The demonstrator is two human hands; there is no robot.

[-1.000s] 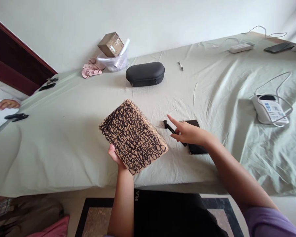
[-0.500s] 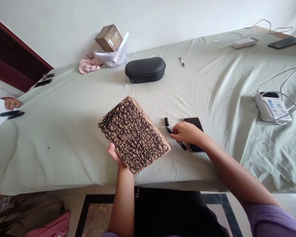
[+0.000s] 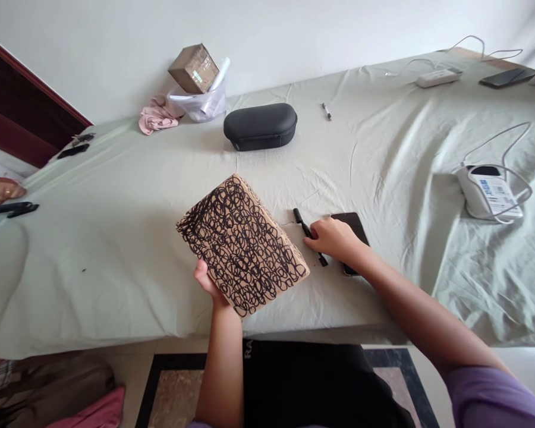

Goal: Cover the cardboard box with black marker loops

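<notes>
The scribbled box point(image 3: 245, 244) sat tilted in my left hand point(image 3: 208, 280), which gripped its lower left edge, thumb on the near face; my other fingers were hidden beneath it. The black marker point(image 3: 298, 216) lay just right of the box, under my right hand point(image 3: 333, 239). A second earlier my index finger had pointed out past it; now the fingers had curled down and closed on it, and its near end had swung away from the phone point(image 3: 358, 228). That put both hands in use, box in one, marker in the other. My fingers covered the marker's middle, so I couldn't tell if it had left the cloth point(image 3: 129, 238). My right hand and wrist also hid part of the phone. Far left of my left hand, another person's hand point(image 3: 6, 190) was cut off by the frame edge.
</notes>
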